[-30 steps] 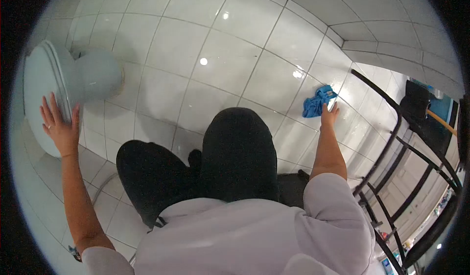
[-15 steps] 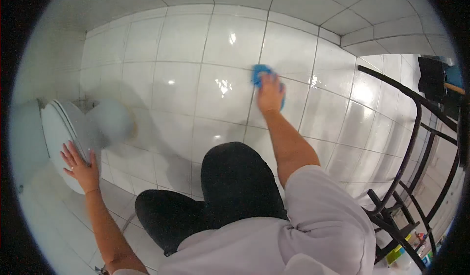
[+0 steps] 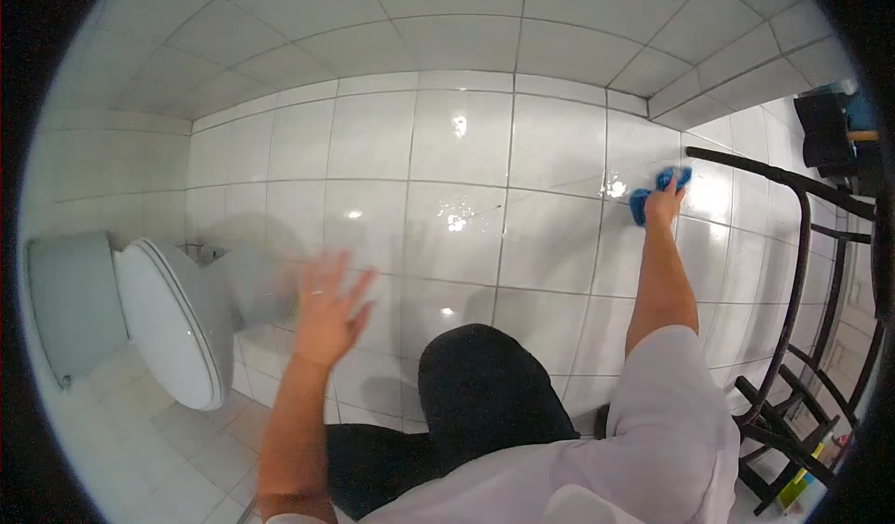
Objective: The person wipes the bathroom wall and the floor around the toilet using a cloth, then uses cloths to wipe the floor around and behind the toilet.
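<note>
My right hand (image 3: pixel 663 204) is on a bunched blue cloth (image 3: pixel 640 206) against the wet tiled floor (image 3: pixel 550 235), near the tip of a black metal frame. Parts of the cloth show on both sides of the fingers. My left hand (image 3: pixel 328 308), a little blurred, is raised in front of the base of the toilet, fingers spread and nothing in them. To its left stands the white toilet (image 3: pixel 172 324) with its lid down.
The black metal frame (image 3: pixel 804 282) stands along the right side. Tiled walls (image 3: pixel 447 39) rise beyond the floor. The toilet tank (image 3: pixel 76 305) is at the far left. My dark-clad knee (image 3: pixel 485 384) is at the bottom centre.
My left hand has come off the toilet lid and moved right. My right hand first carried the cloth left across the floor, then back right towards the black frame. The view has shifted.
</note>
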Action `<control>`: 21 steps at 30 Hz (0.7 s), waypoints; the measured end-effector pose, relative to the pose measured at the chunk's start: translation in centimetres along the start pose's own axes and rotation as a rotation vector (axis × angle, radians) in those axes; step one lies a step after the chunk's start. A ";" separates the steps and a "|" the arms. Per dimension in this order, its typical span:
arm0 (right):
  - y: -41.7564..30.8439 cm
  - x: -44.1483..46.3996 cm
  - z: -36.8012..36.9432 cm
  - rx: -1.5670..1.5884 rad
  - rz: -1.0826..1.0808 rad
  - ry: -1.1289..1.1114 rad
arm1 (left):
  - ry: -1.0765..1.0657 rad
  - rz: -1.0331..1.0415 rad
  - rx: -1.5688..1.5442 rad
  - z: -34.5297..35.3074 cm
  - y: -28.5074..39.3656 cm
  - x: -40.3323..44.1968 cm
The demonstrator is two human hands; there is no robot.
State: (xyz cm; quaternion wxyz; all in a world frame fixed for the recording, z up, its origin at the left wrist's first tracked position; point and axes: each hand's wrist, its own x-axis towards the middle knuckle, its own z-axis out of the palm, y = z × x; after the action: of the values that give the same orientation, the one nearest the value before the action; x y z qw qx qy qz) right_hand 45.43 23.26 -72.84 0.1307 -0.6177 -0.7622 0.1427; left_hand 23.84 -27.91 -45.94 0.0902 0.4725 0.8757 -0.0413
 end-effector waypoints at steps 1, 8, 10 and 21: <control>2.4 0.7 1.9 -0.271 0.023 -0.046 | -0.083 0.093 -0.133 0.5 1.9 1.8; -12.2 -11.1 7.1 0.067 -0.657 0.035 | -0.414 -0.013 -0.413 9.1 6.0 4.7; -18.3 -16.1 4.3 0.004 -0.784 -0.468 | -0.454 -0.077 -0.463 11.0 5.5 3.9; -9.9 4.2 1.9 0.484 -0.463 -0.063 | -0.140 -0.483 -0.070 2.7 -1.5 0.0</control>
State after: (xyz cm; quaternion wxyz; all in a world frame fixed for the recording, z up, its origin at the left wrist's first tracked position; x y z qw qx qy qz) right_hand 34.89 25.31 -70.73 0.2788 -0.3747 -0.8300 0.3050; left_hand 22.86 -29.17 -48.64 0.1544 0.2424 0.9557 -0.0640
